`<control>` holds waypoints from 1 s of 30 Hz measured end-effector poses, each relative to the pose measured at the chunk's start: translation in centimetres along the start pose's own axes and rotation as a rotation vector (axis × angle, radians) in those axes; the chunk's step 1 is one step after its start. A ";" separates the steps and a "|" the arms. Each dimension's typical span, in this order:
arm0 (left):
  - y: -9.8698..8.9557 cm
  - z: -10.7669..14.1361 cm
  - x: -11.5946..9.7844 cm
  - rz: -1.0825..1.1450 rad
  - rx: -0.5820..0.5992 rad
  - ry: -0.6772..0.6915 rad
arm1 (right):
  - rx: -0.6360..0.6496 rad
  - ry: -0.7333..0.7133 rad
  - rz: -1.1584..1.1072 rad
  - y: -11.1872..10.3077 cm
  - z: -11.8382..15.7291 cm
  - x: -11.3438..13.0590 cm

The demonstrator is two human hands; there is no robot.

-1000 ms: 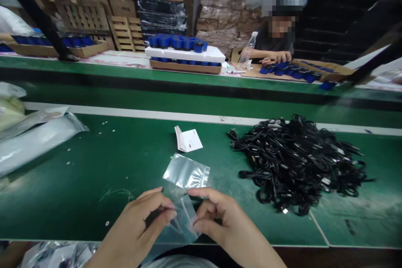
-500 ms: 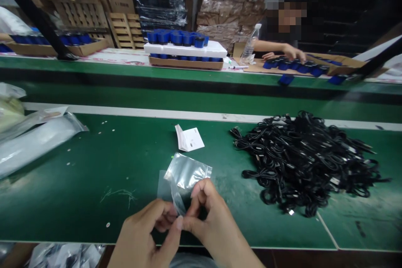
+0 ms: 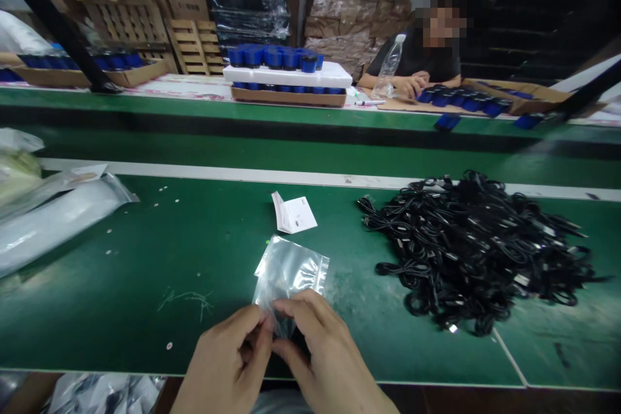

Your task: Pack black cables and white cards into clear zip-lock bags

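In the head view, a clear plastic bag [image 3: 286,259] lies at the front middle of the green table, its lower part running in under my fingers. My left hand [image 3: 230,356] is closed, thumb and forefinger pinching the clear film. Curved over the film from the other side, my right hand [image 3: 323,349] has its thumb and fingers closed on it too. Whether the film in my fingers belongs to that bag or to a second one on top, I cannot tell. Just beyond stands a folded white leaflet [image 3: 297,215], partly open.
A heap of black cables [image 3: 475,246] covers the table's right side. Plastic packs [image 3: 63,213] lie at the left. Across the raised shelf are blue cylindrical parts [image 3: 276,57] on a white foam tray [image 3: 334,74], a plastic bottle [image 3: 391,68] and a seated person [image 3: 412,71].
The upright strip of film between my hands has come down, and my right fingers have lowered over it. Across the table, the person's hand has drawn back from the blue parts.
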State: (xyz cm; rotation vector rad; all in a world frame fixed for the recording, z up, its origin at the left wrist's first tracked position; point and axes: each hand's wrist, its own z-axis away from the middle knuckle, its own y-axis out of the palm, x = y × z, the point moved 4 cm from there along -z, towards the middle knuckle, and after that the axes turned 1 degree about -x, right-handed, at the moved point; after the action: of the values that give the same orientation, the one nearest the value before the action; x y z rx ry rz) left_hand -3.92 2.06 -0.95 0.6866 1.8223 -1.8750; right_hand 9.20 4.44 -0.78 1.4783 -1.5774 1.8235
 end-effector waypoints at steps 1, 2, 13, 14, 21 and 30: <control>0.1 0.0 0.0 0.010 0.006 0.007 | -0.008 -0.005 0.022 -0.1 0.0 0.1; 0.2 0.0 0.0 0.018 0.012 0.014 | -0.006 -0.013 0.034 -0.1 0.1 0.1; 0.2 0.1 -0.8 -0.075 -0.165 0.287 | -0.184 -0.156 0.365 0.4 0.4 0.6; 0.2 0.2 -0.8 -0.088 -0.189 0.287 | -0.249 -0.161 0.401 0.4 0.5 0.7; -0.4 0.5 -0.4 -0.136 -0.251 0.187 | -0.164 0.058 0.306 -0.4 0.0 0.1; -1.4 0.6 0.2 -0.232 -0.296 0.148 | -0.014 0.279 0.373 -0.9 -0.7 -0.7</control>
State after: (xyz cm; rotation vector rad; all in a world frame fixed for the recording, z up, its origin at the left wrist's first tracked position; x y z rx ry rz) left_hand -4.94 1.48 0.05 0.5394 2.3001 -1.6722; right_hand 9.82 5.60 -0.75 0.9137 -1.8012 2.0996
